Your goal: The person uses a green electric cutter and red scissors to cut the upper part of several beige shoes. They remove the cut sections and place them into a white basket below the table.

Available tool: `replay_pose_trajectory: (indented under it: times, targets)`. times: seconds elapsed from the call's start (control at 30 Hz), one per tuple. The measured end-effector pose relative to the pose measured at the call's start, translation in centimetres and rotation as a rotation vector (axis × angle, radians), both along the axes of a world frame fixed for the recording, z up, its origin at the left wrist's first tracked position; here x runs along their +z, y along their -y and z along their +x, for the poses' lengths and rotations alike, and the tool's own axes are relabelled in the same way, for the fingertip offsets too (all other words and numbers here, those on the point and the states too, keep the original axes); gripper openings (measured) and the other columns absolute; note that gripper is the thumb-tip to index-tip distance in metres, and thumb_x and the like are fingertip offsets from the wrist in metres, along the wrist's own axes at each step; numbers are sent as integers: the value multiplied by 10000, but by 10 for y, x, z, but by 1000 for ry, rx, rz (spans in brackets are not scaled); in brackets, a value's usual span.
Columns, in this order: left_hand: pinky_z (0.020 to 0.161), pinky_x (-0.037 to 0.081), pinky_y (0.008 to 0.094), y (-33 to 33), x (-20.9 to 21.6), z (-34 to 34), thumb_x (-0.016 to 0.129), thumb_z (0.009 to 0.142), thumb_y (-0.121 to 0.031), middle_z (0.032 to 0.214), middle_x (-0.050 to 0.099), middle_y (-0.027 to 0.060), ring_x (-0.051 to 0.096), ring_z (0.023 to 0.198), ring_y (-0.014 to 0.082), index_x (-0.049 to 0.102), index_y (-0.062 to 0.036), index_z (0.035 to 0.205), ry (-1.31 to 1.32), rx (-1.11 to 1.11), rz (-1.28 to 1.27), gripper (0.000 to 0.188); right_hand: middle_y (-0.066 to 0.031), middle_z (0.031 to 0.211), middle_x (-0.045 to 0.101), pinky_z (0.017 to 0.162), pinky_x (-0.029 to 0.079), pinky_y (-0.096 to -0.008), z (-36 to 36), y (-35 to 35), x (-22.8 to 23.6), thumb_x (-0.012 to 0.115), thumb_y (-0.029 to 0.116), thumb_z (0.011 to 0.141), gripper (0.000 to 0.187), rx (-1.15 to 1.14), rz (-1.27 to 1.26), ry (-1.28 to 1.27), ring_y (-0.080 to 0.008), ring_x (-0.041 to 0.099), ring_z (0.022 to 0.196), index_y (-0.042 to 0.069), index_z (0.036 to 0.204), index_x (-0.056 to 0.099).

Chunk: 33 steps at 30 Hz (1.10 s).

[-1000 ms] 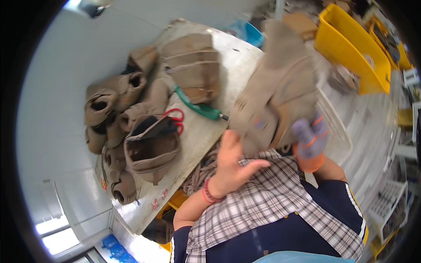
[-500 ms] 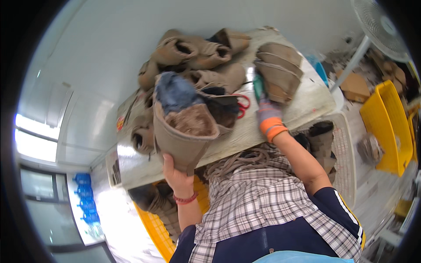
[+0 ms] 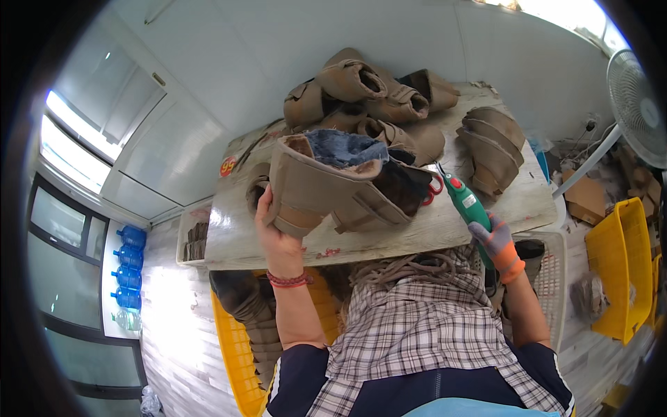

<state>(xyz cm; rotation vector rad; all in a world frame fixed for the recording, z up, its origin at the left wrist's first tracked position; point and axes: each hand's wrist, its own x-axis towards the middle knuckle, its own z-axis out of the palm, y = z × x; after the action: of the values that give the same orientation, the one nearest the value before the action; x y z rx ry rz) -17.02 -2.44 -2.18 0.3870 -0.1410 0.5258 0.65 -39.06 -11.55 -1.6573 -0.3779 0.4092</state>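
Note:
My left hand (image 3: pixel 279 240) grips a tan, fur-lined boot upper (image 3: pixel 313 186) by its lower left side, raised over the table. Its opening faces up, showing blue-grey and brown fluff inside. Right beside it is another tan upper with a dark lining (image 3: pixel 406 189); whether the two touch I cannot tell. In a grey and orange glove, my right hand (image 3: pixel 497 243) is closed around a green handheld power tool (image 3: pixel 462 197) with a red button. The tool's tip points away from me, near the red-handled scissors (image 3: pixel 433 187) lying on the table.
More tan uppers (image 3: pixel 351 80) are heaped at the table's back, and a nested stack (image 3: pixel 492 149) sits at the right. Below the table (image 3: pixel 326 249) are yellow crates (image 3: pixel 226 347) and a white basket (image 3: pixel 556 278). A white fan (image 3: pixel 636 94) stands far right.
My right hand has drawn the green tool back from beside the nested stack toward me. The upper in my left hand has tilted, its opening turned more away from me. The view has shifted.

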Motion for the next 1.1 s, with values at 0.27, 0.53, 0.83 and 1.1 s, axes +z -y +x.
replay_pose_trajectory:
  times: [0.27,0.53,0.83,1.1]
  targets:
    - [910,482,449,-2,18,13,399,943,-136,1138,611,182,590,1055,306,548,32,1164,-51,-38,83,315,-119,785,638,583,475,-362,-25,12,63,825,346,609,596,-123,-199,1179,-281,590,631,50,1069,587]
    - [938,464,452,6,17,32,375,948,-110,1173,593,199,569,1088,314,535,42,1185,-171,-120,-105,324,-95,794,630,598,469,-373,-18,12,60,831,392,570,635,-191,-310,1336,-290,576,650,41,1048,605]
    - [949,453,484,18,2,54,341,960,-112,1218,556,213,552,1096,345,503,61,1209,-169,-229,-146,343,-80,735,610,571,461,-362,-15,19,54,829,404,571,653,-200,-284,1397,-270,569,624,41,1062,596]
    - [952,456,472,18,-13,67,337,962,-99,1205,551,233,546,1103,341,493,86,1191,10,-290,-13,334,-84,701,586,559,458,-359,-12,24,51,821,420,587,672,-180,-254,1456,-267,559,586,25,1071,574]
